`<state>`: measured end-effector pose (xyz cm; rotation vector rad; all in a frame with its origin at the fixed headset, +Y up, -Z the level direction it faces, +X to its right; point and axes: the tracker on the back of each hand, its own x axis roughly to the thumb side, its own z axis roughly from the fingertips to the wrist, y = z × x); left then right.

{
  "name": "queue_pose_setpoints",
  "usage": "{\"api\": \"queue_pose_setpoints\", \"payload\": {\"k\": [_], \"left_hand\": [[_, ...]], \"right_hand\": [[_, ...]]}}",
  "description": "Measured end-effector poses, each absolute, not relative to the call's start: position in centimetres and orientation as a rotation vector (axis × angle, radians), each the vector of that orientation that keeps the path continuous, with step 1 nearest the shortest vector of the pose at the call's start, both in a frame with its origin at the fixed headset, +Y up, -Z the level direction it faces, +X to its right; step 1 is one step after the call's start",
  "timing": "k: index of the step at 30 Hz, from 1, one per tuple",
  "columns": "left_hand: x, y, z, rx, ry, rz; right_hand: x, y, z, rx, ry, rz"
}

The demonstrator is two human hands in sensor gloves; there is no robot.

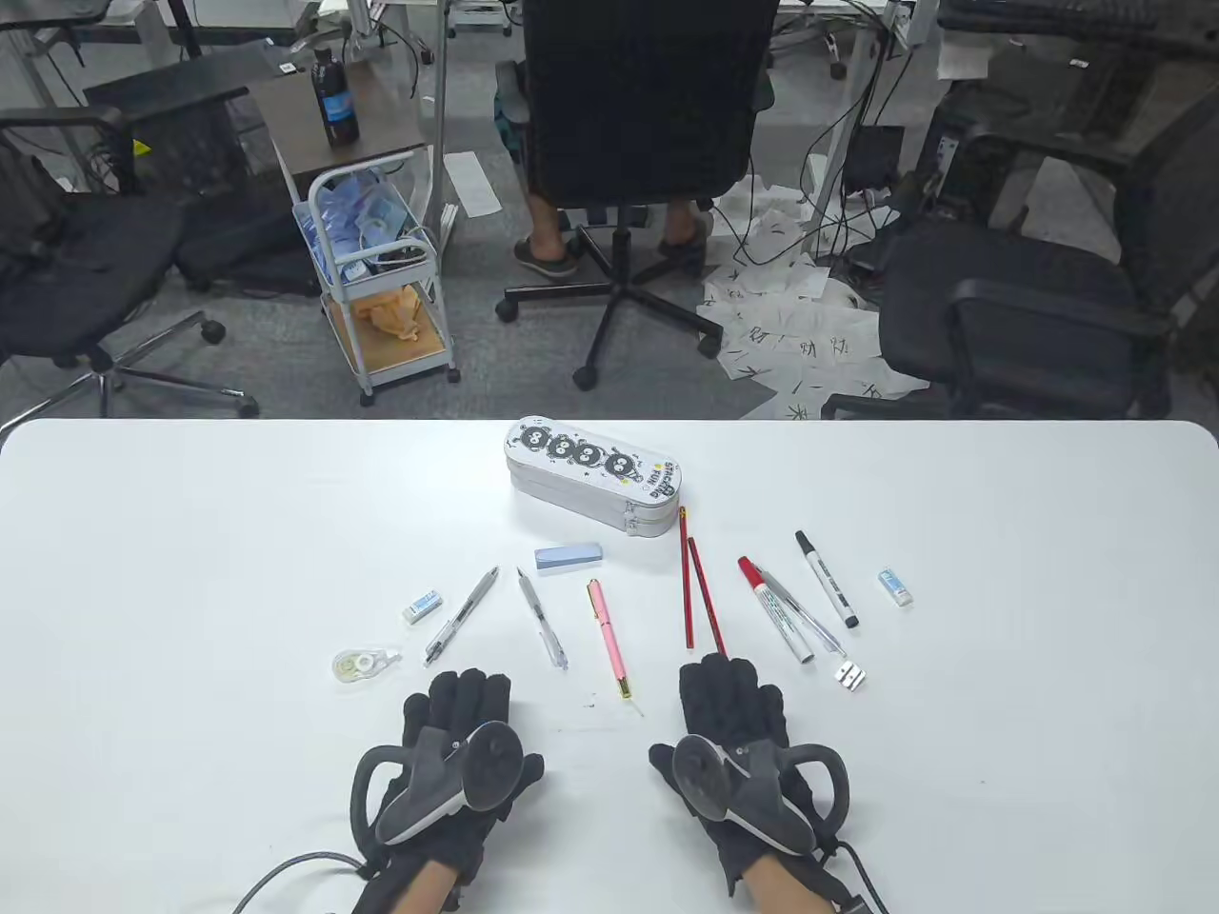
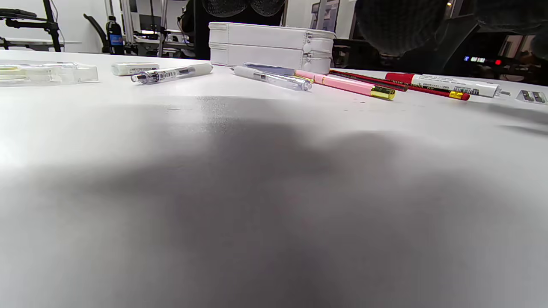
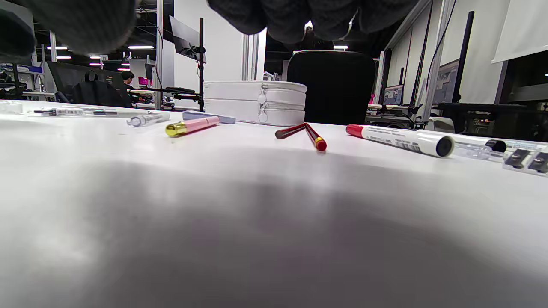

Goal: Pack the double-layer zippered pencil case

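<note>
A white double-layer pencil case [image 1: 595, 476] with black cartoon figures lies zipped shut at the table's middle back; it also shows in the left wrist view [image 2: 269, 45] and the right wrist view [image 3: 254, 102]. In front of it lie a blue eraser [image 1: 569, 557], two clear pens [image 1: 462, 614], a pink pen [image 1: 607, 636], two red pencils [image 1: 698, 592], a red-capped marker [image 1: 774, 607], a black-capped marker [image 1: 827, 578], a metal sharpener [image 1: 850, 675], small erasers [image 1: 421, 605] and a correction tape [image 1: 360, 664]. My left hand [image 1: 462, 709] and right hand [image 1: 729, 695] rest flat on the table, holding nothing.
The white table [image 1: 190, 533] ends at a far edge just behind the case. Beyond it stand office chairs [image 1: 633, 124] and a small cart [image 1: 376, 276]. Another small eraser [image 1: 895, 586] lies far right.
</note>
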<state>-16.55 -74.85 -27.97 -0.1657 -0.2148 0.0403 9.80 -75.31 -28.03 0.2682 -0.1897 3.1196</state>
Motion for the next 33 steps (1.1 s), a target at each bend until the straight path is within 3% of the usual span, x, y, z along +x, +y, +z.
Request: {"api": "queue_pose_setpoints", "payload": {"k": [25,33], "left_hand": [[-16.7,-74.4,-28.1,-0.151,-0.217,0.029],[-16.8,-73.9,-28.0,-0.148,-0.207,0.029]], "right_hand": [[9.8,-74.9,-28.1,0.227,-0.142,3.029],[10.2,-72.5,-27.9,0.261,-0.210,2.763]]}}
